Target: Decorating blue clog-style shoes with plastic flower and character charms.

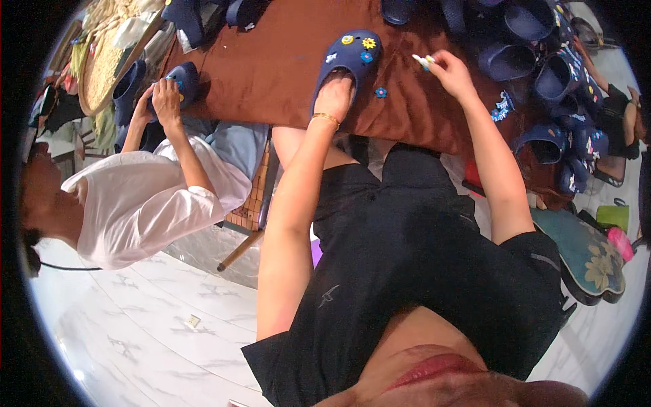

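Left hand [333, 97] is tucked inside the navy clog [349, 57] on the brown table [271, 68], steadying it; right hand [451, 71] pinches a small white charm [423, 61] beside it, ready to be pressed into a hole.

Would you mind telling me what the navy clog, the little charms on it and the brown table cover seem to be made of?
The navy clog, with the left hand inside it, looks like moulded foam or rubber: matte, smooth, one piece. The charms look like soft moulded plastic, flat with bright solid colours. The brown table cover looks like a napped fabric, perhaps velvet or felt, dull with faint shading. The right hand pinches a small pale charm.
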A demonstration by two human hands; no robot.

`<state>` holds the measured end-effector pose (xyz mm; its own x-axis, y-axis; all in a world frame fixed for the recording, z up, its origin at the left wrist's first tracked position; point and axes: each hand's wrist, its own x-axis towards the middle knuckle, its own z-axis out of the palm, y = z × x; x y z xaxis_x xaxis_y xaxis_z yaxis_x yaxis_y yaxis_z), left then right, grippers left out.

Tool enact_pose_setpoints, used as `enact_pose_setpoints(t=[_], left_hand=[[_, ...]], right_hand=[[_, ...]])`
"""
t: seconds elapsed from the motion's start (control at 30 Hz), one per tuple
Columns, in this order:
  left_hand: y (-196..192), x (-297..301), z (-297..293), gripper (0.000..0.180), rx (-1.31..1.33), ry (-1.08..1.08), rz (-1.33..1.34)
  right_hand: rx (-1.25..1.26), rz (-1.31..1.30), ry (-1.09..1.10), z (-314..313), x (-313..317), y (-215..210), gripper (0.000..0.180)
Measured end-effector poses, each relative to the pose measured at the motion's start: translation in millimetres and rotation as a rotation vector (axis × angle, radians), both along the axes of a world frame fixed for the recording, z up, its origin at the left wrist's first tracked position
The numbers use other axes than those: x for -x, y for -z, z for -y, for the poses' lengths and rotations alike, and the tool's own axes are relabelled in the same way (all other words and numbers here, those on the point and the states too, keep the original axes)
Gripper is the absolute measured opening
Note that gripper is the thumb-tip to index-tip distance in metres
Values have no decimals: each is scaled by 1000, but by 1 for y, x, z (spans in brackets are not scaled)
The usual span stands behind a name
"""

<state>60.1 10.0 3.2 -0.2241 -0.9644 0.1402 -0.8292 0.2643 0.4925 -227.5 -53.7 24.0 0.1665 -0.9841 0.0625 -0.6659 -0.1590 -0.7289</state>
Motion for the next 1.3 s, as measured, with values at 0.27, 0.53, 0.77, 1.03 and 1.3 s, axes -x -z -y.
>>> enact_pose_setpoints(t=[0.27,0.53,0.77,1.03,1.3], left_hand=[[8,-2,5,11,34,21,-23],[16,-14,7,13,78,7,-52],[8,6,1,16,-66,-2,-66],[2,5,-7,16,-3,-13,-94],[23,-14,-1,15,36,-62,-26]], right_hand=[[107,81,-183,39,-137,-37,18],[126,12,-231,75,-172,-32,23],[-476,-113,-409,73,-170,-29,19],[-359,-231,-361,39,-182,-50,22],[-102,-114,-509,57,-187,-52,27]])
